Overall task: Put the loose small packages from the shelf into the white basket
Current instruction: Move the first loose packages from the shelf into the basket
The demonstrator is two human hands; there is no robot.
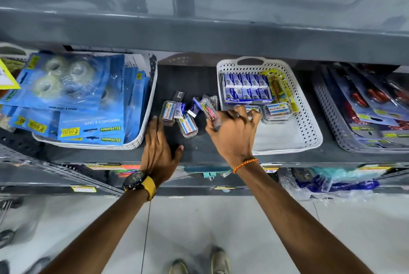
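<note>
Several loose small packages (186,123) lie on the dark shelf between two baskets: clear labelled boxes and little blue-and-white boxes. The white basket (309,127) stands to their right. It holds rows of blue boxes (246,88), a yellow pack (280,88) and two clear labelled boxes (276,111). My right hand (232,134) reaches over the basket's left rim with its fingers spread above a clear box. Its thumb and forefinger pinch the near end of a clear packet of coloured clips (209,108). My left hand (158,152) lies flat and open on the shelf, just in front of the pile.
A white basket of blue tape packs (84,105) stands on the left. A grey basket of red-handled tools (365,105) is on the right. The upper shelf's edge (199,36) overhangs the work area. Lower shelves with goods and the tiled floor are below.
</note>
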